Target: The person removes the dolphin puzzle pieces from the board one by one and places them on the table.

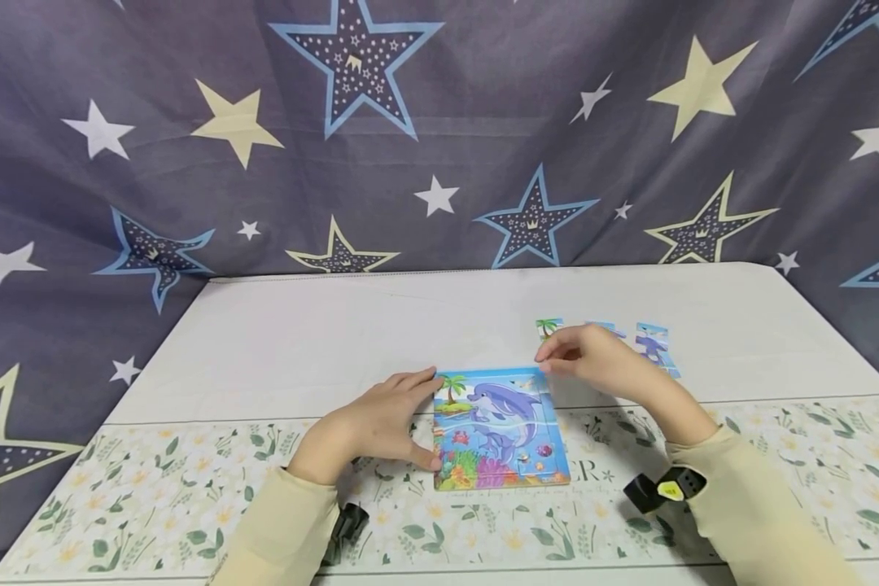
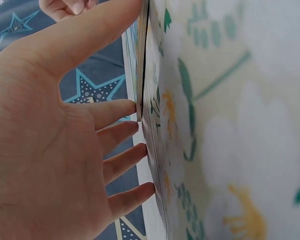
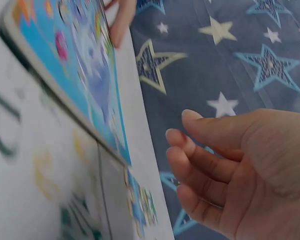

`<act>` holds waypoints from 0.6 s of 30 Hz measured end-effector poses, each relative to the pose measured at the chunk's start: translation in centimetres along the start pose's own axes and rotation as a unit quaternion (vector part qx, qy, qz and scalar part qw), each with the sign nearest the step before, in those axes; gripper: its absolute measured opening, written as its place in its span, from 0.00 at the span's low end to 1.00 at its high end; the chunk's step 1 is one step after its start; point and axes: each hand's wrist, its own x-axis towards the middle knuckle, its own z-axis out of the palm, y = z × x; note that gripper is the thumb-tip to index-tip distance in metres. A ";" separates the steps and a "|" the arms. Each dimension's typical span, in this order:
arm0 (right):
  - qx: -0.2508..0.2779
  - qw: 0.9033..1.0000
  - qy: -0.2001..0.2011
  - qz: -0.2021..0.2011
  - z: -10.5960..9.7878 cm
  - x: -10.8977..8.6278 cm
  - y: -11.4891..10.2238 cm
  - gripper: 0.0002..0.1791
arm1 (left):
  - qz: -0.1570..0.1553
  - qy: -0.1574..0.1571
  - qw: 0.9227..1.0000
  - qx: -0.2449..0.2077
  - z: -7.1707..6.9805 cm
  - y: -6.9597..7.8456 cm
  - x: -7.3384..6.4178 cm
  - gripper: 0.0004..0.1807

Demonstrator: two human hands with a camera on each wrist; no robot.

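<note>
A dolphin jigsaw puzzle point(image 1: 494, 427) lies flat in its square tray on the table. My left hand point(image 1: 384, 419) spreads along the tray's left side, with thumb near the lower corner and fingertips at the upper one. In the left wrist view, straight fingers point(image 2: 122, 167) reach along the tray's thin edge. Above the puzzle's upper right corner, my right hand point(image 1: 604, 360) hovers with loosely bent fingers. The right wrist view shows thumb and fingers point(image 3: 207, 162) apart, holding nothing.
Behind the right hand lie loose puzzle pieces: one with a palm tree point(image 1: 548, 327), one partly covered by the hand point(image 1: 606, 327), and one with a dolphin point(image 1: 655, 348). A floral runner point(image 1: 212, 488) crosses the white table. A star-patterned curtain point(image 1: 410, 163) hangs behind.
</note>
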 end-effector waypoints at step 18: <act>0.038 0.996 -0.073 -0.042 5.8 -0.1 -4.0 0.06 | -0.006 0.005 1.000 0.008 -0.1 0.1 0.1 0.61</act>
